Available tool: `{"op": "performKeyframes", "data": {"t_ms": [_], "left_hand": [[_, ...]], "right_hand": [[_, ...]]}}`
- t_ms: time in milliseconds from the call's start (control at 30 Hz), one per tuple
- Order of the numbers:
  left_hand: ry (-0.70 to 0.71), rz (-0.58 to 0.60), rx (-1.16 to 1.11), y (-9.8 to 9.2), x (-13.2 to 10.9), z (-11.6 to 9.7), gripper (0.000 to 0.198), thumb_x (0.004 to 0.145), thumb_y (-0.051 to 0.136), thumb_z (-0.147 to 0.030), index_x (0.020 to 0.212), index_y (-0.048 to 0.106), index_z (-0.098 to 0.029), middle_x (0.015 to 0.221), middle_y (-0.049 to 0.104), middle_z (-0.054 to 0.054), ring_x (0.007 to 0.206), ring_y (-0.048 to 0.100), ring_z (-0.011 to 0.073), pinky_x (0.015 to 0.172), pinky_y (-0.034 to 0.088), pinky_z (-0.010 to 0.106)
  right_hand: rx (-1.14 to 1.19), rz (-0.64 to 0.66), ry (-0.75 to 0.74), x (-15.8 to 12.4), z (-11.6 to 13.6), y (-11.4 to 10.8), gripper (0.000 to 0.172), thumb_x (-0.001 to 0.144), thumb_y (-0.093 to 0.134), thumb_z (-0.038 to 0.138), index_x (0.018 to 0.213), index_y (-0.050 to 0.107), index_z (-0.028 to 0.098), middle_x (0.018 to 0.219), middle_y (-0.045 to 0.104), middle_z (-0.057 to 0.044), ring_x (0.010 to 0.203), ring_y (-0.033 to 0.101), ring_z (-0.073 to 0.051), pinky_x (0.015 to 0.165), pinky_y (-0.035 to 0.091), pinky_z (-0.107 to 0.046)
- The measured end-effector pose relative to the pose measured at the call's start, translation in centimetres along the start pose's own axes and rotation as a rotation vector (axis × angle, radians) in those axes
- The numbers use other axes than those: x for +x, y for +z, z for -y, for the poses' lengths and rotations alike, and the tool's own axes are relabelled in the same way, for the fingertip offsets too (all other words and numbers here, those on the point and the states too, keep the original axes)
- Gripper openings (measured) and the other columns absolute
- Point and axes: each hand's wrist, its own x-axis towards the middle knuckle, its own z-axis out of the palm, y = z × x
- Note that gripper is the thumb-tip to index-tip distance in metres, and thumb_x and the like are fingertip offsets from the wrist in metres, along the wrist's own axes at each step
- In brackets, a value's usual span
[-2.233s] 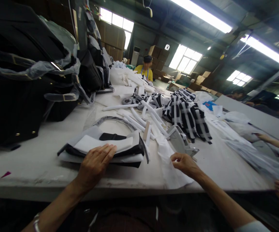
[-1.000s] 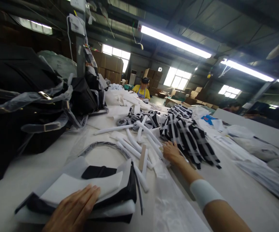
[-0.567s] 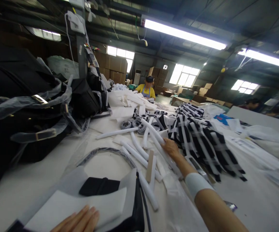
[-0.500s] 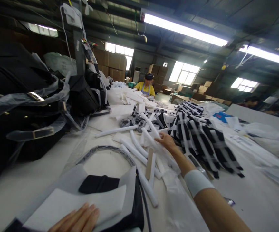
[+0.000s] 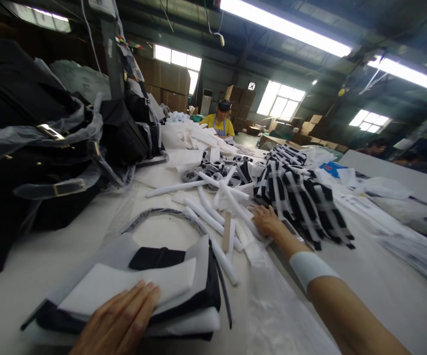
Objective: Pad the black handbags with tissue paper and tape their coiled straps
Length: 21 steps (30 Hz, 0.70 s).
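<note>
My left hand [image 5: 119,323] lies flat, fingers stretched out, on a stack of black fabric pieces layered with white foam sheets [image 5: 147,286] at the near edge of the table. My right hand [image 5: 267,222] reaches far across the table and rests among several white foam tubes [image 5: 213,222], its fingers curled around one long tube. A white sleeve band sits on that forearm. Just beyond the hand lies a heap of black-and-white striped fabric [image 5: 298,197].
Black bags wrapped in clear plastic [image 5: 32,148] tower at the left. A dark curved strap [image 5: 169,217] lies by the tubes. A clear plastic sheet [image 5: 280,315] covers the near right. A person in yellow [image 5: 223,121] works at the table's far end.
My right hand left the near edge, reached out into the white tubes, lifted slightly and now sits lower among them. My left hand stays flat on the stack. The view tilted.
</note>
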Motion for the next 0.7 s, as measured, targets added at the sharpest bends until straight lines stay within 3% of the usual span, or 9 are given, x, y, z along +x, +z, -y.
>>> {"op": "performKeyframes", "data": {"t_ms": [100,200,300,400,500,600,700], "left_hand": [[-0.021,0.003,-0.001,-0.5,0.5,-0.4,0.051,0.094,0.034,-0.005,0.138,0.053,-0.021,0.126,0.067,0.005,0.121,0.06,0.0183,0.114,0.033,0.034],[-0.046,0.001,-0.01,-0.9,0.9,-0.8,0.047,0.095,0.037,-0.006,0.135,0.056,-0.02,0.127,0.066,0.006,0.122,0.059,0.0196,0.113,0.034,0.035],[-0.054,0.005,-0.006,-1.2,1.2,-1.0,0.045,0.096,0.036,-0.005,0.133,0.057,-0.019,0.127,0.066,0.007,0.121,0.059,0.0206,0.112,0.035,0.037],[-0.055,0.011,0.004,-1.4,1.4,-1.1,0.043,0.095,0.038,-0.005,0.132,0.057,-0.018,0.127,0.066,0.008,0.12,0.06,0.0223,0.11,0.037,0.038],[-0.056,-0.001,0.012,-1.5,1.8,-1.2,0.043,0.095,0.04,-0.004,0.131,0.058,-0.019,0.126,0.067,0.008,0.118,0.062,0.0219,0.108,0.039,0.037],[-0.059,-0.029,0.014,-1.5,2.1,-1.2,0.043,0.093,0.041,-0.003,0.131,0.058,-0.018,0.124,0.068,0.008,0.115,0.063,0.0222,0.104,0.041,0.037],[-0.041,-0.041,0.018,-1.6,2.2,-1.2,0.045,0.091,0.039,-0.001,0.129,0.058,-0.016,0.122,0.069,0.008,0.113,0.065,0.0231,0.1,0.043,0.037]], "right_hand": [[-0.035,-0.048,-0.046,-0.5,0.8,-0.2,0.039,0.093,0.043,0.012,0.123,0.068,0.017,0.157,0.036,-0.013,0.145,0.027,-0.033,0.118,0.002,-0.056],[-0.042,-0.114,-0.05,-1.3,1.1,-1.3,0.046,0.091,0.039,0.008,0.126,0.067,0.019,0.142,0.055,-0.014,0.136,0.04,-0.031,0.116,0.005,-0.056],[-0.025,-0.196,-0.021,-2.8,0.9,-3.2,0.035,0.086,0.051,0.011,0.111,0.074,0.02,0.118,0.07,-0.014,0.124,0.05,-0.031,0.115,0.01,-0.053],[0.018,-0.296,0.029,-5.8,0.7,-5.3,0.017,0.084,0.06,0.021,0.09,0.077,0.018,0.104,0.073,-0.013,0.108,0.058,-0.028,0.109,0.024,-0.046],[0.103,-0.357,0.029,-10.6,1.2,-6.2,0.019,0.085,0.062,0.035,0.082,0.074,0.02,0.094,0.072,-0.007,0.091,0.062,-0.022,0.092,0.04,-0.035],[0.397,-0.324,-0.041,-16.3,2.6,-5.0,0.02,0.081,0.067,0.041,0.074,0.069,0.023,0.083,0.07,-0.001,0.081,0.063,-0.019,0.078,0.044,-0.029],[0.647,-0.176,-0.09,-20.7,4.7,-1.7,0.018,0.075,0.072,0.04,0.072,0.067,0.023,0.078,0.068,0.0,0.076,0.062,-0.019,0.073,0.043,-0.029]]}}
